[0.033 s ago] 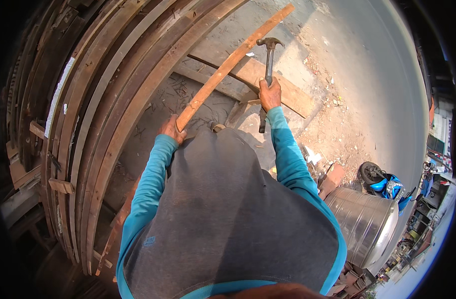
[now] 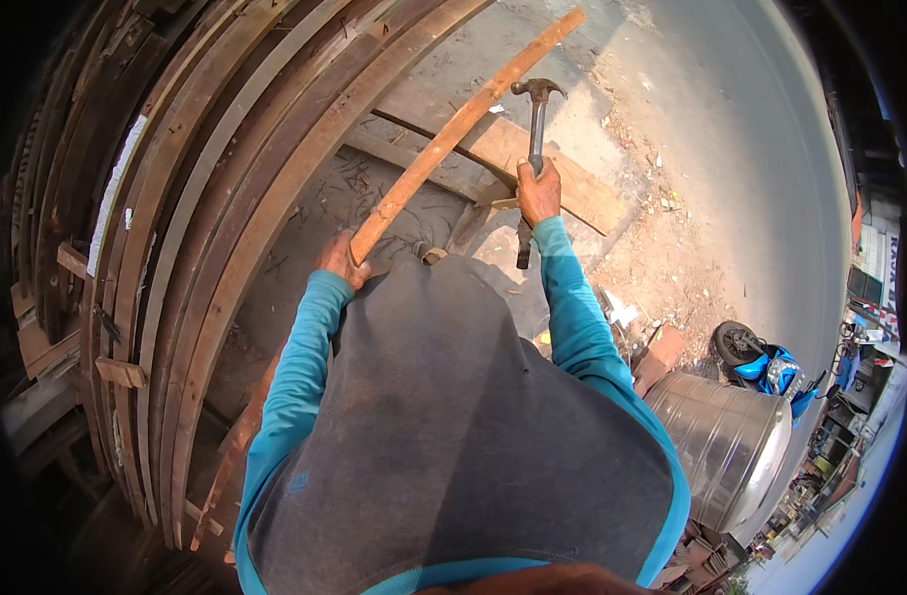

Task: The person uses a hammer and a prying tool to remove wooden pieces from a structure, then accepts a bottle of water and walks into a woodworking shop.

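Observation:
My left hand [image 2: 341, 260] is closed around the near end of a long, narrow wooden strip [image 2: 453, 136]. The strip slants away to the upper right, over wider boards. In my right hand [image 2: 540, 190] is a claw hammer [image 2: 538, 129], gripped by its handle with the metal head up and away from me. A dark lower length of the handle shows below the fist. Under the strip and hammer, a wide plank [image 2: 547, 171] lies on crossed timber pieces low to the ground. The hammer head appears apart from the strip.
Long timbers [image 2: 265, 213] are stacked along my left, some with nails sticking out. Loose nails [image 2: 359, 178] and debris litter the ground. At the right are a ribbed metal drum [image 2: 716, 446], a blue motorbike [image 2: 766, 372] and a reddish slab [image 2: 660, 357].
My right hand and the claw hammer have dipped very slightly toward me. My left hand and the wooden strip look unmoved.

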`<state>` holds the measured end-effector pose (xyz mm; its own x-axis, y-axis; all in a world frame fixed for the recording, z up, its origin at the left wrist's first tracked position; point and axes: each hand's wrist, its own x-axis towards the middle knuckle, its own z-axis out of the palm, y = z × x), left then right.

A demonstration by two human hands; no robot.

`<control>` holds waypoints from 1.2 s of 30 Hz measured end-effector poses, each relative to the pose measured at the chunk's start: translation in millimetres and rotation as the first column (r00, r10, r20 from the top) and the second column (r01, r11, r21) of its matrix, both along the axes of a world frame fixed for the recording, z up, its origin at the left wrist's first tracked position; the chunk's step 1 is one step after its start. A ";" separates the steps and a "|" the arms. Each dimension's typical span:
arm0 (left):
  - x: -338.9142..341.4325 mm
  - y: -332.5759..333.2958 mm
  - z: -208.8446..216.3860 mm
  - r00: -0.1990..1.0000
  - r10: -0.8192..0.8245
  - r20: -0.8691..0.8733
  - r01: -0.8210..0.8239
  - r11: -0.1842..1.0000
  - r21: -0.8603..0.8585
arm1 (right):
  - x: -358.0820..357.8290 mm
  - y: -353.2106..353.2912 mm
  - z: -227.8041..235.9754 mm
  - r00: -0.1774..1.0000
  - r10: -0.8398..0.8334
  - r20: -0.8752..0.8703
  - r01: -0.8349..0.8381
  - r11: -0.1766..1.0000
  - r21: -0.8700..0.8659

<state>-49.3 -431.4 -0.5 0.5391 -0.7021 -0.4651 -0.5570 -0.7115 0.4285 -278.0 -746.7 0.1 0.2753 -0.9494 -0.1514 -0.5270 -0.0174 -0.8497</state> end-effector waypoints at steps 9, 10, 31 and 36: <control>-37.8 3.9 18.0 0.991 -0.088 0.102 0.086 0.996 0.023 | -30.6 37.5 31.8 0.992 0.029 -0.122 -0.038 0.997 -0.072; -41.6 3.5 16.9 0.993 -0.083 0.088 0.080 0.996 0.030 | -31.1 39.1 34.7 0.990 0.042 -0.137 -0.056 0.994 -0.098; -29.0 87.4 12.8 1.000 0.007 0.005 -0.008 0.990 0.138 | 12.6 85.1 123.5 0.955 0.296 -0.009 -0.276 0.881 -0.384; -26.6 91.7 22.8 1.000 -0.013 -0.020 0.016 0.992 0.128 | 1.1 99.8 86.8 0.903 0.380 -0.200 -0.429 0.832 -0.352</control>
<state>-75.8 -339.7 22.3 0.5197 -0.6434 -0.5621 -0.5601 -0.7534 0.3445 -276.9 -646.8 86.9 0.6506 -0.7464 0.1403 -0.4964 -0.5578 -0.6652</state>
